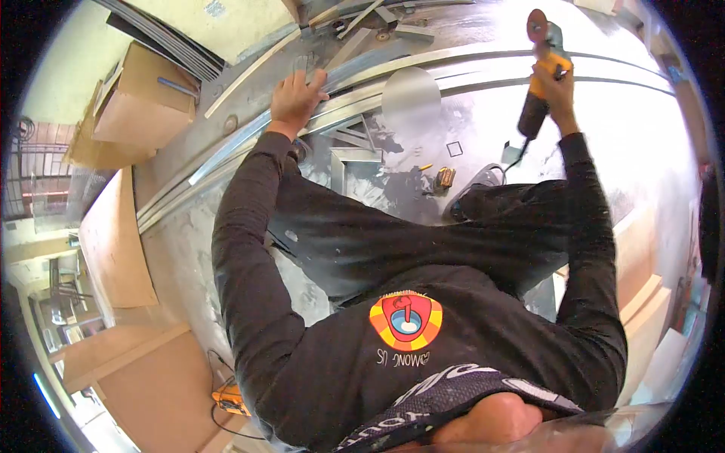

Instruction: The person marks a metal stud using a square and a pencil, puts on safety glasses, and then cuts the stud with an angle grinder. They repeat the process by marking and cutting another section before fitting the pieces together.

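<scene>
My right hand (559, 92) is wrapped round the yellow and black body of an angle grinder (538, 84), held up at the right. Its reddish disc (537, 26) points away from me, and a black cord (521, 155) runs down from the handle. My left hand (297, 100) lies over a long metal bar (242, 143), fingers curled onto it; the fingertips are partly hidden. More long metal strips (483, 72) lie alongside, stretching to the right. The grinder is apart from the bars. A round grey disc shape (411, 100) lies over the strips between my hands.
An L-shaped metal piece (355, 155), a small roll-like item (445, 178) and a yellow marker-like stick (425, 167) lie on the floor before me. Metal offcuts (377, 34) lie beyond. A cardboard box (147, 106) stands left; an orange tool (230, 400) sits lower left. Boards (642, 302) lean at right.
</scene>
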Demonstrator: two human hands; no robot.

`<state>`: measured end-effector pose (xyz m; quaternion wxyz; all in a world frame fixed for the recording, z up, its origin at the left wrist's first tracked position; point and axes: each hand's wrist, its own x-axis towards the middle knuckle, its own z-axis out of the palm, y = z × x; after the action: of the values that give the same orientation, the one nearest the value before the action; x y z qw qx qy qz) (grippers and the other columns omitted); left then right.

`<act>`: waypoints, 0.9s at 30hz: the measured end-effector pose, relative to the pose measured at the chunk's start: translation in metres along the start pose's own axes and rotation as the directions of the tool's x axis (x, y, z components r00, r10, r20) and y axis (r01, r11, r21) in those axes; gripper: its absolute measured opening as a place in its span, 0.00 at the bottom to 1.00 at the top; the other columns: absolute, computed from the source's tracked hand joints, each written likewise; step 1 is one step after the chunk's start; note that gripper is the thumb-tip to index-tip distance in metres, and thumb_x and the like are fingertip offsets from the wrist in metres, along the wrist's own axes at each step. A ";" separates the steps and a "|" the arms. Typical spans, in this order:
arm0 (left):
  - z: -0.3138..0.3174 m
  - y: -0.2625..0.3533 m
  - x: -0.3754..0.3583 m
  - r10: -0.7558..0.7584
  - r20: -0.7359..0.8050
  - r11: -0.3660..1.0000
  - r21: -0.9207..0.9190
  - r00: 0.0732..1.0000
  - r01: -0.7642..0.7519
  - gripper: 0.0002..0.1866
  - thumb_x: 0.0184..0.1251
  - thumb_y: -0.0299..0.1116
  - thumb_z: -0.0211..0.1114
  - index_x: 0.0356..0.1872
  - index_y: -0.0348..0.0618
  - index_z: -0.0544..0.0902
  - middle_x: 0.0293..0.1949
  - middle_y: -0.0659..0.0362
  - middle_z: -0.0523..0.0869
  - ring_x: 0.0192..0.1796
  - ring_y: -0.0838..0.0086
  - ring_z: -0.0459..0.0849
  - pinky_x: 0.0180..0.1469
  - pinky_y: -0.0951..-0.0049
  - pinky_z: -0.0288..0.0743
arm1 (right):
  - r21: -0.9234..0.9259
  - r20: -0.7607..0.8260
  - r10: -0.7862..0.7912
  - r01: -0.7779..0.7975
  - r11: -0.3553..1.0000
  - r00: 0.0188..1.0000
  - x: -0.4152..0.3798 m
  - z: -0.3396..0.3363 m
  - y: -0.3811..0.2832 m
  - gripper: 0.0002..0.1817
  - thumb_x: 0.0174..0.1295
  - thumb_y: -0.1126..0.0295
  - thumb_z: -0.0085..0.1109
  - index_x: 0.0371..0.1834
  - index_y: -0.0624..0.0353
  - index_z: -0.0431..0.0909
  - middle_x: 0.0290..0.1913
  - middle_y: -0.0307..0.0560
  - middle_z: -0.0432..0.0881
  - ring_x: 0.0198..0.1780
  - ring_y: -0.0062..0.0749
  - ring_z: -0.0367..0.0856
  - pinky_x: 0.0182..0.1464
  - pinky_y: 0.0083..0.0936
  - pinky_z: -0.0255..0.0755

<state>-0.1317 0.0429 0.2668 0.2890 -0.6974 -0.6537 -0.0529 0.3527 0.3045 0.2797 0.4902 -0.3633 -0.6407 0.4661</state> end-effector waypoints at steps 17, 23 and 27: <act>0.071 0.044 -0.052 -0.362 0.165 0.819 -0.414 0.917 0.398 0.24 0.60 0.46 0.71 0.56 0.54 0.76 0.37 0.53 0.87 0.41 0.51 0.86 0.39 0.53 0.77 | -0.235 0.148 0.270 -0.232 0.944 0.951 -0.122 0.141 0.039 0.45 0.50 0.70 0.75 0.71 0.57 0.58 0.51 0.52 0.82 0.48 0.34 0.84 0.51 0.31 0.79; 0.099 0.066 -0.048 -0.394 0.234 0.763 -0.457 0.889 0.458 0.19 0.57 0.39 0.71 0.51 0.53 0.82 0.40 0.56 0.87 0.45 0.54 0.86 0.42 0.54 0.78 | -0.324 0.140 0.198 -0.144 0.935 0.970 -0.131 0.133 0.062 0.49 0.48 0.64 0.76 0.73 0.54 0.57 0.52 0.55 0.83 0.49 0.39 0.85 0.53 0.34 0.79; 0.100 0.091 -0.018 -0.388 0.258 0.715 -0.522 0.885 0.466 0.21 0.52 0.31 0.65 0.51 0.55 0.83 0.39 0.55 0.87 0.45 0.55 0.86 0.44 0.55 0.79 | -0.349 0.139 0.216 -0.156 0.924 0.966 -0.137 0.132 0.070 0.49 0.48 0.63 0.76 0.73 0.55 0.57 0.53 0.54 0.83 0.49 0.37 0.85 0.53 0.33 0.78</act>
<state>-0.0794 0.0760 0.1452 0.0039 -0.5827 -0.7680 -0.2656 0.2605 0.1670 0.1619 0.3162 -0.4585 -0.7136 0.4250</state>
